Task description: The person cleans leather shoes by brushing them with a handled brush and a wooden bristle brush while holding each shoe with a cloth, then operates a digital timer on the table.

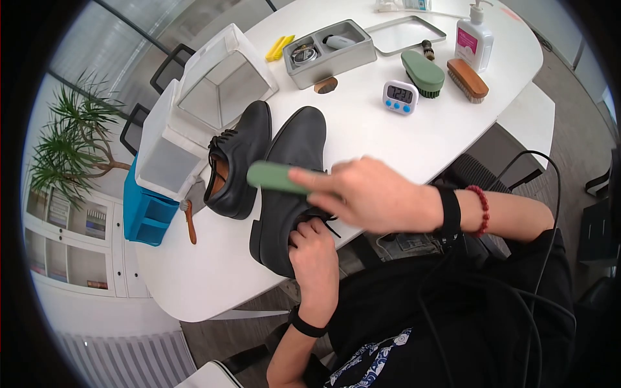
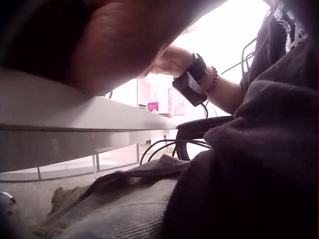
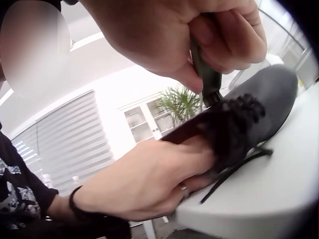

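Observation:
A black lace-up shoe (image 1: 304, 136) lies near the table's front edge, toe pointing away. My left hand (image 1: 315, 258) grips it at the opening, the fingers reaching inside in the right wrist view. Above the shoe my right hand (image 1: 381, 197) holds a green-backed brush (image 1: 275, 178), index finger stretched along its back. Dark bristles meet the shoe's upper by the laces (image 3: 246, 109) in the right wrist view. The matching shoe (image 1: 249, 152) stands just left of it. In the left wrist view, the left hand (image 2: 119, 45) is close and dark, and the shoe's details are hidden.
Behind the shoes stand a grey metal tin (image 1: 330, 61), a timer (image 1: 400, 97), another green brush (image 1: 424, 72), a wooden brush (image 1: 467, 79) and a pump bottle (image 1: 474, 39). White boxes (image 1: 171, 145), a blue holder (image 1: 149, 213) and a small wooden-handled brush (image 1: 189, 223) sit leftward.

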`<state>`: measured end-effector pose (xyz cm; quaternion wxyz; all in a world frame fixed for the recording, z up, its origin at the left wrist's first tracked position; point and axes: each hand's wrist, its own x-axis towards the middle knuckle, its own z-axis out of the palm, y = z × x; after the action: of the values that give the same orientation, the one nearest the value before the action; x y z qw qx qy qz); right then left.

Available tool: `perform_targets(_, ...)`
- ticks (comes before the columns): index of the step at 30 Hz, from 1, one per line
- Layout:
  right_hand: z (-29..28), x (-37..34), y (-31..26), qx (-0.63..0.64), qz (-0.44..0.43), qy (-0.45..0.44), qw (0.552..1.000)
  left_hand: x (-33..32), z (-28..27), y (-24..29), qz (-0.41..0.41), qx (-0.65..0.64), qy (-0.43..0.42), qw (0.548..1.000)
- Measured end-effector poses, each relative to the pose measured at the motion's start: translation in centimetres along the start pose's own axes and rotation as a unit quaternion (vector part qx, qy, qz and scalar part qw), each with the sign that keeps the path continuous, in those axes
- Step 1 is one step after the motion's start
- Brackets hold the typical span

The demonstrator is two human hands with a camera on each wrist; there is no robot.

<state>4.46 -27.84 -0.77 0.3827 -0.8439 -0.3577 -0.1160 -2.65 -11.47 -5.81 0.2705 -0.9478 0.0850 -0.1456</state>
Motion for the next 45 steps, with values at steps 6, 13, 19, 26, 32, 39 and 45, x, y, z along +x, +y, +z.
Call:
perform_targets(6, -1.2, 1.3, 2.0, -0.074, 0.036, 0.033, 0.996, 0.1, 0.0, -0.2, -0.004, 0.001, 0.006, 1.0)
perform_targets(13, -2.0, 1.5, 2.9, -0.084, 0.081, 0.055, 0.992, 0.1, 0.0, -0.2, 0.009, 0.014, 0.013, 1.0)
perform_targets(19, -0.3, -0.7, -1.7, -0.041, 0.002, -0.041, 0.998, 0.0, 0.0, 0.1, -0.007, 0.017, 0.006, 1.0)
perform_targets(26, -2.7, 2.4, 4.5, -0.108, 0.105, 0.069, 0.986, -0.1, 0.4, -0.1, 0.003, 0.015, 0.015, 1.0)
perform_targets(32, -0.2, 0.0, 0.0, -0.034, 0.014, 0.029, 0.999, -0.1, 0.1, 0.1, -0.001, 0.021, 0.003, 1.0)
perform_targets(39, -1.4, 0.8, 0.9, -0.116, 0.017, 0.036, 0.992, 0.0, 0.1, -0.1, -0.007, 0.017, 0.009, 1.0)
perform_targets(45, -3.2, 1.4, 1.6, -0.081, 0.102, 0.035, 0.991, 0.1, 0.1, 0.0, -0.007, 0.011, 0.013, 1.0)
